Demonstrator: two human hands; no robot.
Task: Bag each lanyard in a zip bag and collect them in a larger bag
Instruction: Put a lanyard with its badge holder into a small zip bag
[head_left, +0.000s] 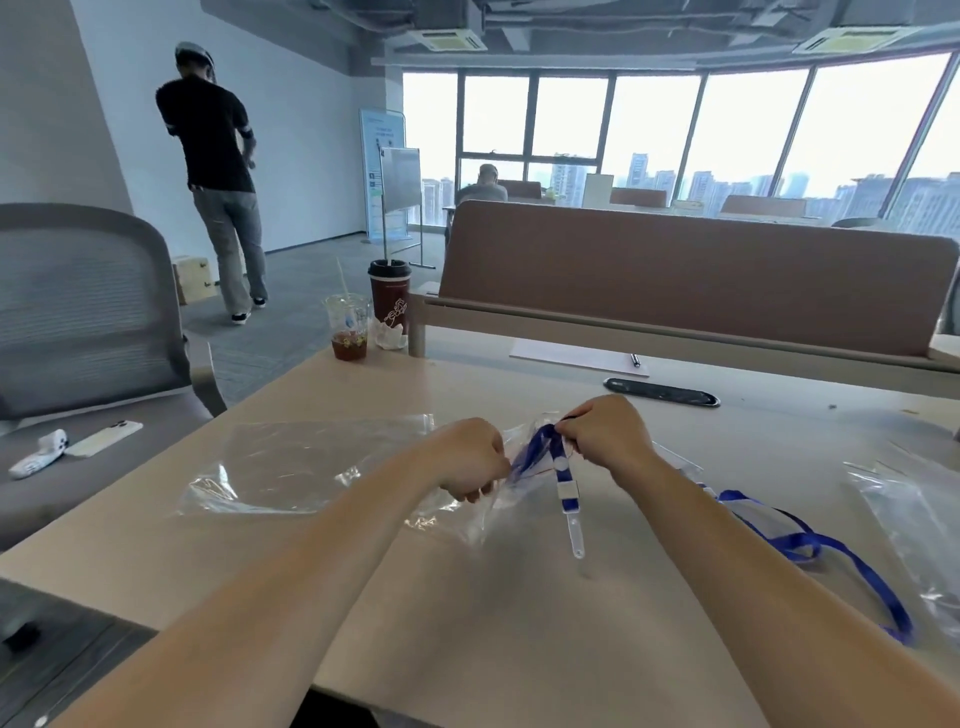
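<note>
A small clear zip bag (496, 501) is held up over the middle of the table. My left hand (470, 460) grips its left edge. My right hand (602, 434) pinches a blue lanyard (563, 475) at the bag's mouth. Part of the strap is inside the bag, and its white clip end hangs down outside, just above the table. A larger clear bag (306, 467) lies flat on the table to the left. Another blue lanyard (831, 551) lies loose to the right, behind my right forearm.
More clear bags (914, 514) lie at the right edge. Two drink cups (350, 327) stand at the far left corner. Paper with a pen (579, 358) and a black cable slot (662, 392) lie at the back. A grey chair (88, 332) holding phones stands left.
</note>
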